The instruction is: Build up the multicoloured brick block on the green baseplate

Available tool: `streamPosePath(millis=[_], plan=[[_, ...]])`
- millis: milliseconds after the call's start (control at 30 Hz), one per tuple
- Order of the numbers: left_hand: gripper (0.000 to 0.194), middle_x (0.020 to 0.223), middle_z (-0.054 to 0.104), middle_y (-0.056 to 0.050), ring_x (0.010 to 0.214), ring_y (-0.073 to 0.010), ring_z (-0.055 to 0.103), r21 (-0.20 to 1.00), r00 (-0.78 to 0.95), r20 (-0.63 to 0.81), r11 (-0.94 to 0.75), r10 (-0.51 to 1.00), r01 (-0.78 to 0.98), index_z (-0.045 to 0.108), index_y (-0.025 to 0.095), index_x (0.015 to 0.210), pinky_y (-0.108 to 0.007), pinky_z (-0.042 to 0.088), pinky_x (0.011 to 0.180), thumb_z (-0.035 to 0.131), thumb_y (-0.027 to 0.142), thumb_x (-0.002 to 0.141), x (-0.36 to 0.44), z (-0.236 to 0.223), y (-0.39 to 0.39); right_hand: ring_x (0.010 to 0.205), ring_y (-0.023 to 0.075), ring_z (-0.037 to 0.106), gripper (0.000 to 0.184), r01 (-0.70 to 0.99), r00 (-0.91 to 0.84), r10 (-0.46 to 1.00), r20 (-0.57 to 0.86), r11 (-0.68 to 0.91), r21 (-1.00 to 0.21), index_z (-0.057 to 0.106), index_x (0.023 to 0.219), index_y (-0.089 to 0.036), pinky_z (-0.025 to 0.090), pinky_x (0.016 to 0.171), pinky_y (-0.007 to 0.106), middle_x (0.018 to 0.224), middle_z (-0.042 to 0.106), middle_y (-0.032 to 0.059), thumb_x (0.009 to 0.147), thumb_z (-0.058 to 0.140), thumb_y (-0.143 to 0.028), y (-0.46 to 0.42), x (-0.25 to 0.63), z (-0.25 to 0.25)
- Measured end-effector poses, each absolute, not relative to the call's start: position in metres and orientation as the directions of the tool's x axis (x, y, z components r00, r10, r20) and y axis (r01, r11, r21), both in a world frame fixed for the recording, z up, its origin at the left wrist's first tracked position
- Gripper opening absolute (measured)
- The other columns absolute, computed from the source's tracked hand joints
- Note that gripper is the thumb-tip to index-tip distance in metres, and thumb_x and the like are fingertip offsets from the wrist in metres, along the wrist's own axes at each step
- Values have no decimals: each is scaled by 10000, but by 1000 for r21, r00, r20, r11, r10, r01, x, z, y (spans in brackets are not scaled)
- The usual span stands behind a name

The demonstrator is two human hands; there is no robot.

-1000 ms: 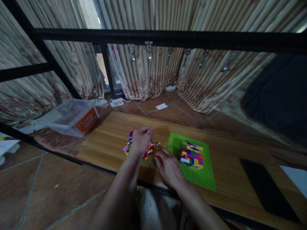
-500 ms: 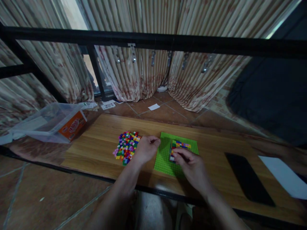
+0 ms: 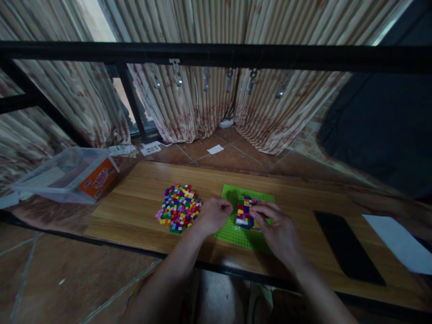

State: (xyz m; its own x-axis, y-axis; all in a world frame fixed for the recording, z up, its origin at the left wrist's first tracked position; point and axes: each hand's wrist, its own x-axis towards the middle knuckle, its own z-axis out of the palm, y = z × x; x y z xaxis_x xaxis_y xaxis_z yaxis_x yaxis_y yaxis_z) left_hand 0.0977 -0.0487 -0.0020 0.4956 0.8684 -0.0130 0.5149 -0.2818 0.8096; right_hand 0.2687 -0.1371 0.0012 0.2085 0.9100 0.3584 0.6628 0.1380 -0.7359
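A patch of joined multicoloured toy bricks (image 3: 243, 209) stands on a green studded baseplate (image 3: 229, 231). My right hand (image 3: 278, 227) is over the right side of these bricks, thumb and fingertips pinched together at their surface; whatever is between the tips is too small to make out. Just left of the built bricks, my left hand (image 3: 214, 215) hovers over the baseplate's left edge with its fingers curled into a pinch. What it may hold is hidden. A heap of loose small bricks (image 3: 180, 204) in many colours lies left of that hand.
The wooden table (image 3: 124, 202) carries a black flat panel (image 3: 347, 247) and a white sheet (image 3: 398, 243) on the right. Off its left end sits a clear plastic bin (image 3: 64, 175) with an orange label. A black rail (image 3: 202, 56) crosses in front of curtains.
My right hand has shifted slightly right, uncovering more of the built bricks. The left hand has moved a little right, nearer to them. The view has shifted slightly.
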Motion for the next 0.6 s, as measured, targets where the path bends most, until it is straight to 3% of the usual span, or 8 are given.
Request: streamPosePath(millis=[167, 300, 467, 600], plan=[[273, 801, 749, -34, 717, -170, 657, 771, 471, -13, -291, 882, 567, 766, 202, 848, -242, 465, 656, 495, 201, 820, 88, 4, -45, 910, 219, 632, 260, 718, 283, 871, 402, 85, -690, 717, 864, -246, 486, 836, 382, 979, 677, 51, 863, 574, -463, -134, 279, -6], [275, 853, 752, -66, 816, -188, 673, 624, 299, 49, -263, 953, 735, 766, 190, 833, -255, 472, 753, 506, 115, 783, 51, 17, -26, 922, 213, 625, 244, 723, 245, 873, 422, 125, -679, 710, 897, -250, 481, 830, 365, 990, 671, 45, 883, 559, -441, -134, 268, -5], [302, 974, 746, -105, 945, -242, 674, 484, 56, 24, -60, 998, 873, 758, 195, 938, -306, 473, 830, 512, 111, 785, 8, 18, -12, 879, 196, 617, 192, 757, -3, 875, 484, 318, -570, 685, 920, -248, 468, 801, 337, 913, 690, 32, 937, 505, -312, -129, 226, -9], [318, 1014, 733, -105, 959, -239, 671, 373, 96, 51, -108, 994, 922, 737, 200, 1014, -310, 481, 854, 512, 128, 803, 4, 7, -9, 824, 200, 589, 181, 828, -139, 888, 438, 347, -441, 672, 892, -226, 445, 768, 340, 859, 686, 31, 937, 497, -225, -117, 194, -18]])
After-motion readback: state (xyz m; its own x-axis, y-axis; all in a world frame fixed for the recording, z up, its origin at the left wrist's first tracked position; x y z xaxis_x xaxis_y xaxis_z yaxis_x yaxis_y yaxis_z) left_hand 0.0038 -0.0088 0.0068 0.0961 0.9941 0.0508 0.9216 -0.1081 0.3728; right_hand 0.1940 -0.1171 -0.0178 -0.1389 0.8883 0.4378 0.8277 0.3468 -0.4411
